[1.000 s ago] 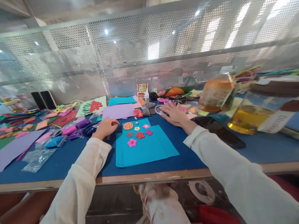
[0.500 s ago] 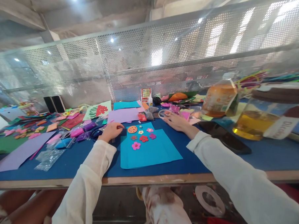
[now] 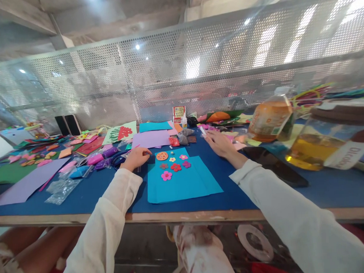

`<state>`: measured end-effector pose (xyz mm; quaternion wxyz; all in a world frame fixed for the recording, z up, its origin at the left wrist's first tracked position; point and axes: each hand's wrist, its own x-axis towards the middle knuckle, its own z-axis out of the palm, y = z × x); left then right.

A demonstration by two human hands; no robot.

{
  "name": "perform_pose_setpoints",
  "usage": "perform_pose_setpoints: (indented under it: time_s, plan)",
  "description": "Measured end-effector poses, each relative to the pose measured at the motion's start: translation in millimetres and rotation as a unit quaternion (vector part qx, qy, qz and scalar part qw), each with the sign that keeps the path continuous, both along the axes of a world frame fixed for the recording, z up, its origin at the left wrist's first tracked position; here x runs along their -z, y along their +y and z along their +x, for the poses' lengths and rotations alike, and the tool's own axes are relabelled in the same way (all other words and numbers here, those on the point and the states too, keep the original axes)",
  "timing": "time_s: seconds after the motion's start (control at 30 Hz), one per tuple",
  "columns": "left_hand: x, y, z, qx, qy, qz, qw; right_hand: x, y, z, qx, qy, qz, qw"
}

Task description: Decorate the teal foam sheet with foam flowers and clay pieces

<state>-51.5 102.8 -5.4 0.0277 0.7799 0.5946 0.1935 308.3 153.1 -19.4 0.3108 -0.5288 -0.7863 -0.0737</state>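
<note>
My right hand point(image 3: 220, 143) is raised at the right of the blue sheets. Its fingertips grip a whitish ring point(image 3: 202, 130), seen nearly edge-on, that looks like a roll of clear tape. My left hand point(image 3: 137, 157) rests on the table at the left edge of the sheets, fingers curled together; whatever they hold, if anything, is hidden. Between the hands lie blue sheets point(image 3: 187, 184). On them are an orange spotted disc point(image 3: 162, 156), a pink flower point(image 3: 166, 176), a red flower point(image 3: 175, 167) and several smaller flowers.
Bags of coloured clay point(image 3: 95, 158) and a lilac sheet point(image 3: 30, 181) lie at left. On the right are a dark phone point(image 3: 274, 166), a bottle of orange drink point(image 3: 270, 118) and a jar of yellow liquid point(image 3: 312, 149). A perforated metal screen point(image 3: 161, 81) stands behind.
My right hand has taken hold of the clear ring and tipped it up from lying flat. My left hand and the flowers stay in place; the view has shifted slightly.
</note>
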Motion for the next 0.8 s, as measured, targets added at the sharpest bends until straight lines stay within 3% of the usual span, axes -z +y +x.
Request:
perform_pose_setpoints:
  time_s: [0.23, 0.8]
  plan:
    - [-1.1, -0.8, 0.9, -0.004, 0.002, 0.005, 1.000, -4.0, -4.9, 5.0, 0.039, 0.067, 0.073, 0.994]
    - [-1.0, -2.5, 1.7, 0.000, -0.002, -0.001, 1.000, -3.6, -3.7, 6.5, 0.094, 0.107, 0.027, 0.989]
